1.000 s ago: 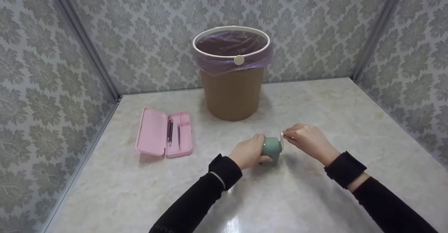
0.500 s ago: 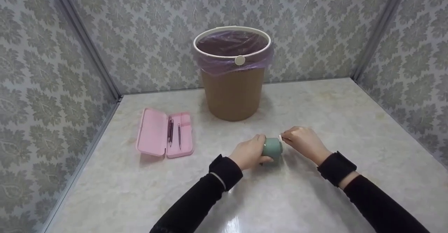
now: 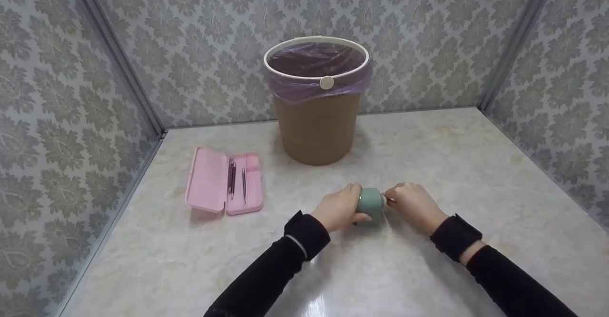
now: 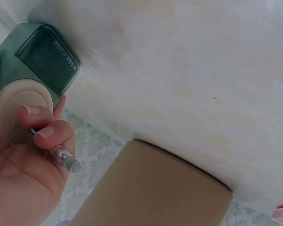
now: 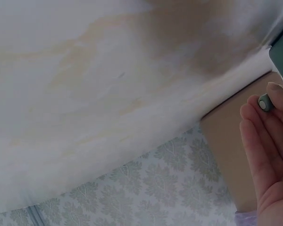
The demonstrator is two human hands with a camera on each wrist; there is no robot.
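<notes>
My left hand (image 3: 337, 207) grips a green crank pencil sharpener (image 3: 370, 201) above the table's middle. In the left wrist view a pencil (image 4: 62, 157), its eraser end outward, sits between the curled fingers and points at the sharpener's round beige front. The pencil's tip is hidden. On the sharpener's other side, my right hand (image 3: 415, 207) pinches the small green knob (image 5: 265, 102) of the crank handle between thumb and fingers. Most of the crank arm is hidden behind those fingers in the head view.
A pink pencil case (image 3: 205, 180) lies open at the left with several pencils inside. Behind the hands stands a brown trash bin (image 3: 316, 133) lined with a purple bag. Patterned walls enclose the table (image 3: 476, 164) at the back and sides.
The right hand has moved down and slightly left, then back a little, with the crank turning from upright. The left hand and sharpener have stayed nearly still.
</notes>
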